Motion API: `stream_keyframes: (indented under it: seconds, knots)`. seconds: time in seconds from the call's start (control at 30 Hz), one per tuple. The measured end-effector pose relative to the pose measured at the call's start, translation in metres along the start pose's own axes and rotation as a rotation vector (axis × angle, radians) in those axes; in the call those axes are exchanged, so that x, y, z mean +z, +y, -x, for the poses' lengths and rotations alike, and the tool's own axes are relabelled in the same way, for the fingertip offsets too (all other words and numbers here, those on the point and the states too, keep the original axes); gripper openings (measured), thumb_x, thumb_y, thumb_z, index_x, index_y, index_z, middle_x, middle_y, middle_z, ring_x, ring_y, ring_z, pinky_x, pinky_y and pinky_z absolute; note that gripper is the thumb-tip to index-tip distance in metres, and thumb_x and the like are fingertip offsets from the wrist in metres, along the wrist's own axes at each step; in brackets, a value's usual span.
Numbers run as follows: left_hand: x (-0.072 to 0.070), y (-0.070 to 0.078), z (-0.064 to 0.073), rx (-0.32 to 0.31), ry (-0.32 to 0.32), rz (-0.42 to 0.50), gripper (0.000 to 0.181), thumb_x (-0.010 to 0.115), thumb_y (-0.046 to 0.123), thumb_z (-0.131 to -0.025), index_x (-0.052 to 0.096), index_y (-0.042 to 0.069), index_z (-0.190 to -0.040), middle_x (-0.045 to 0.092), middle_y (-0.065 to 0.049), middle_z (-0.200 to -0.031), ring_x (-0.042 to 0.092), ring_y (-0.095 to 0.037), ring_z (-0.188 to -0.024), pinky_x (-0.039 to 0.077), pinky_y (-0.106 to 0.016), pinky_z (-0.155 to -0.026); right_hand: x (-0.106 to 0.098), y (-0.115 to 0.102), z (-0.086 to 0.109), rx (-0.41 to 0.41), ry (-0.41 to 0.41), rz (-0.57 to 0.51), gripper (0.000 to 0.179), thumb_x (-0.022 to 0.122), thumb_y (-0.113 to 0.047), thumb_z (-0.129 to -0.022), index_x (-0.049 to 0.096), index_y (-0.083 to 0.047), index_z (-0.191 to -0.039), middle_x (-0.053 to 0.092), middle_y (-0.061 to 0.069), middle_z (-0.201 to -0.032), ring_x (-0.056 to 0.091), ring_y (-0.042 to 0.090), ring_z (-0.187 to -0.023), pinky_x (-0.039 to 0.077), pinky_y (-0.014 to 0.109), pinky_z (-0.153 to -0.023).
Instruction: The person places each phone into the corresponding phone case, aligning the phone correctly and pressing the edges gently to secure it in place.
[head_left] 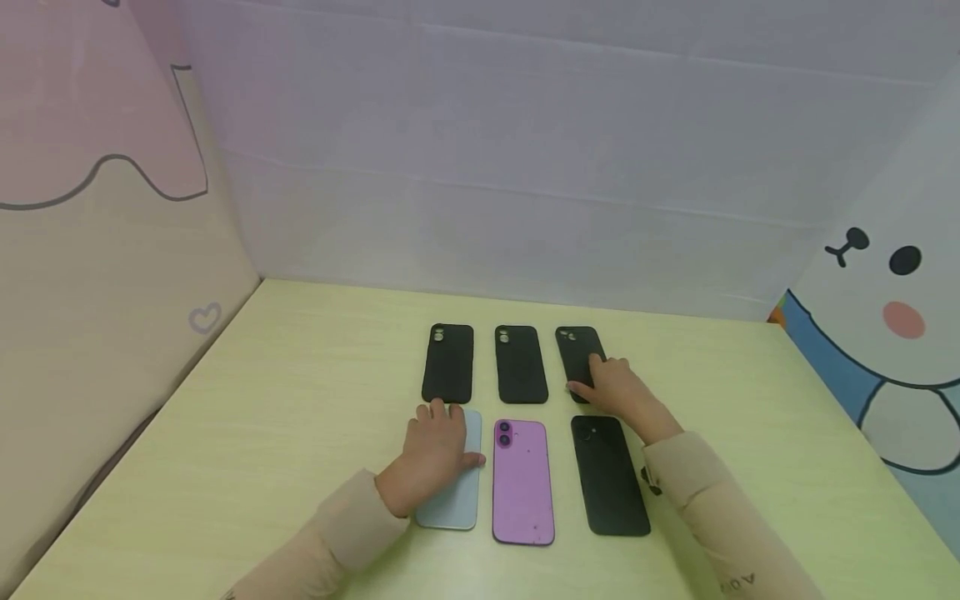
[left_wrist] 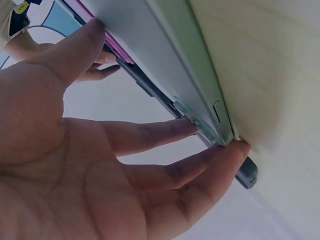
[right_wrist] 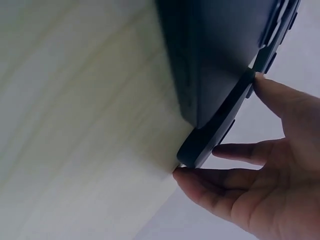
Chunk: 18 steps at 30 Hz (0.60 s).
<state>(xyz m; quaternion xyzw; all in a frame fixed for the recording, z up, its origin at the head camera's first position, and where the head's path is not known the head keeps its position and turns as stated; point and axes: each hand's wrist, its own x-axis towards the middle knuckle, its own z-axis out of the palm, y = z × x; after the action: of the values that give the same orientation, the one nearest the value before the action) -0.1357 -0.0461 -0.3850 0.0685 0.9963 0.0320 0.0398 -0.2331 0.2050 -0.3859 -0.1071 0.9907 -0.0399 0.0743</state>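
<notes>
My left hand (head_left: 435,454) lies over a light blue smartphone (head_left: 453,510) at the front left of the table. In the left wrist view, its thumb touches the long side of that phone (left_wrist: 155,50) and its fingertips hold the far end. My right hand (head_left: 618,390) grips the black phone case (head_left: 576,354) at the back right, thumb at one edge and fingers at the other. The right wrist view shows this case (right_wrist: 217,127) between thumb and fingertips, low over the table. A purple smartphone (head_left: 522,492) and a black smartphone (head_left: 611,483) lie face down in the front row.
Two more black phone cases, the left one (head_left: 448,364) and the middle one (head_left: 521,364), lie in the back row. The pale wooden table (head_left: 337,367) meets a white wall sheet (head_left: 525,242) behind. Printed panels stand at both sides.
</notes>
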Motion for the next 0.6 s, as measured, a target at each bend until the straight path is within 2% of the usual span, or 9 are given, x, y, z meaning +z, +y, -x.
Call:
stream_keyframes:
  seconds: [0.3,0.6]
  knots:
    - [0.002,0.0011,-0.0058,-0.017,-0.009,0.022,0.079,0.076,0.052,-0.064,0.053,-0.004,-0.116,0.048,-0.02,-0.097,0.048,-0.03,-0.088,0.05,-0.036,-0.072,-0.0012,-0.0045,-0.0028,0.065,0.001,-0.055,0.063,0.057,-0.037,-0.089,0.04,0.017,-0.118,0.054,0.038,-0.101,0.05,0.051,-0.098,0.041,0.055,-0.084]
    - [0.0032,-0.0002,-0.0096,-0.04,-0.023,0.083,0.079,0.079,0.05,-0.061,0.053,-0.003,-0.115,0.046,-0.022,-0.1,0.046,-0.032,-0.09,0.051,-0.035,-0.067,0.0013,-0.0055,-0.0002,0.124,0.043,-0.117,0.07,0.06,-0.04,-0.086,0.038,0.016,-0.122,0.039,0.041,-0.112,0.042,0.051,-0.099,0.042,0.055,-0.077]
